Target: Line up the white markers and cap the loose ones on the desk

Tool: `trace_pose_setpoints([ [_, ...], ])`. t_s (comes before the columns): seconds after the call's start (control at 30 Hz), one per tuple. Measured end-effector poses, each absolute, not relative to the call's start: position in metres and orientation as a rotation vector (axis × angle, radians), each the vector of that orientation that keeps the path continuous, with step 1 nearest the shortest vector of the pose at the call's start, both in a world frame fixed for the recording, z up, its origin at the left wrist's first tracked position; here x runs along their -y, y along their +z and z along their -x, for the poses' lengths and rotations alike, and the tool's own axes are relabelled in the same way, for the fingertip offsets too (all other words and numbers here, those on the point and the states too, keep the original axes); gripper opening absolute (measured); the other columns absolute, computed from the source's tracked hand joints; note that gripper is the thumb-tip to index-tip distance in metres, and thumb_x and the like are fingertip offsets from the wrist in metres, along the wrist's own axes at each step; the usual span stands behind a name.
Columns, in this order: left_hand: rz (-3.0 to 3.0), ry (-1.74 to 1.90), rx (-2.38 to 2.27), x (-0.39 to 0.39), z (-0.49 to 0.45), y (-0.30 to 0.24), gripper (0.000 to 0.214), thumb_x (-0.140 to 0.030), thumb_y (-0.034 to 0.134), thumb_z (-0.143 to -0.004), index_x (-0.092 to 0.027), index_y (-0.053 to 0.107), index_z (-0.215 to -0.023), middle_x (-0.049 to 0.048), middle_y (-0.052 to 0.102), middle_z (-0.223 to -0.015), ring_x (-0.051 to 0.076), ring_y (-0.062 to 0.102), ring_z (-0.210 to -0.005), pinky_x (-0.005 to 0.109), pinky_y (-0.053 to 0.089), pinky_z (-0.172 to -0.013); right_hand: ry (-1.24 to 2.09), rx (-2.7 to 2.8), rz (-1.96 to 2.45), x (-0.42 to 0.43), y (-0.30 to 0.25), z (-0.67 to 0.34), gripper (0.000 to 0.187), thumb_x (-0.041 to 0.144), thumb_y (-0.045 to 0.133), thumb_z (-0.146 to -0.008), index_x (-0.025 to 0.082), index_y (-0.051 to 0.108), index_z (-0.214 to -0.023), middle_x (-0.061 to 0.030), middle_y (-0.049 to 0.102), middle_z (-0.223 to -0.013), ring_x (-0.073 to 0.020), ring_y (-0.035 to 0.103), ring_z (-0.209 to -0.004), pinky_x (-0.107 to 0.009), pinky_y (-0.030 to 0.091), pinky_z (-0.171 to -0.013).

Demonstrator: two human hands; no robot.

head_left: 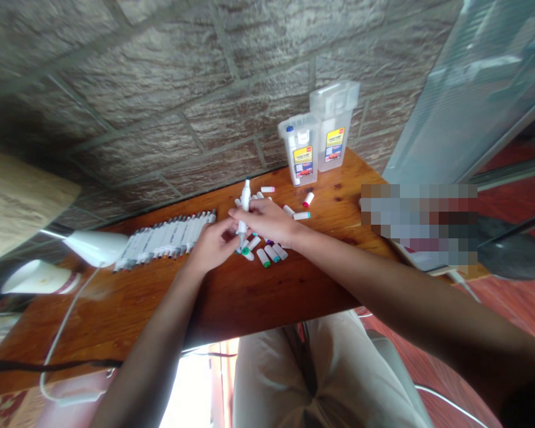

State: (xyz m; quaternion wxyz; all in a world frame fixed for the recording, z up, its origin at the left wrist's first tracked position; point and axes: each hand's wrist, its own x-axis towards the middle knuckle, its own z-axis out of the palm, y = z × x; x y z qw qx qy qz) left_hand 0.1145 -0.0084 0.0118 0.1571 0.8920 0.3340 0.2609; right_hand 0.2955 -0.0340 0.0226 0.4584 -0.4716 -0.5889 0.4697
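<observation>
A white marker point(245, 195) with a dark teal upper tip stands nearly upright between my hands, above the table. My right hand point(270, 219) grips it around the middle, fingers wrapped behind the barrel. My left hand point(213, 242) is closed by its greyish lower end, thumb and forefinger curled against it. Whether a small cap sits in those fingers is hidden. Several loose marker caps, including a green-ended cap point(263, 257) and a red-ended cap point(308, 199), lie scattered under and around my hands. To the left, a row of white markers point(164, 238) lies side by side.
Two clear plastic marker cases point(304, 160) stand against the stone wall, the front one holding a blue-tipped marker point(290, 145). At the left are a white lamp-like object point(96, 246), a tipped paper cup point(40, 277) and a white cable point(66, 324). A blurred patch covers the right end.
</observation>
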Motion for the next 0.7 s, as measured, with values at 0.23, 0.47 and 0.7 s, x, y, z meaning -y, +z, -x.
trace_pose_setpoints([
  [0.23, -2.533, 0.741, -0.983, 0.0087, -0.1139, 0.0116, 0.012, -0.021, 0.064, -0.082, -0.014, 0.069, -0.09, 0.0009, 0.07, -0.072, 0.011, 0.058, -0.058, 0.019, 0.045, -0.056, 1.18, 1.456, 1.17, 0.0341, 0.0204, -0.2957, 0.036, 0.049, 0.058, -0.085, 0.015, 0.068, -0.078, -0.0018, 0.067, -0.067, -0.0127, 0.062, -0.062, -0.021, 0.042, -0.056],
  [0.47, -2.52, 0.738, -0.946, 0.008, -0.1144, 0.0117, 0.013, -0.017, 0.062, -0.08, -0.014, 0.068, -0.092, -0.0001, 0.071, -0.075, 0.01, 0.058, -0.059, 0.018, 0.044, -0.056, 1.174, 1.468, 1.166, 0.035, 0.0208, -0.2956, 0.036, 0.05, 0.058, -0.086, 0.015, 0.066, -0.077, -0.0019, 0.067, -0.067, -0.0124, 0.061, -0.06, -0.022, 0.042, -0.056],
  [0.7, -2.532, 0.739, -0.96, 0.0071, -0.1133, 0.0113, 0.011, -0.019, 0.062, -0.078, -0.014, 0.067, -0.086, -0.0002, 0.068, -0.069, 0.011, 0.056, -0.057, 0.02, 0.043, -0.055, 1.171, 1.492, 1.18, 0.0387, 0.0249, -0.2954, 0.033, 0.047, 0.059, -0.086, 0.016, 0.064, -0.076, 0.0003, 0.064, -0.064, -0.0116, 0.059, -0.06, -0.021, 0.038, -0.055],
])
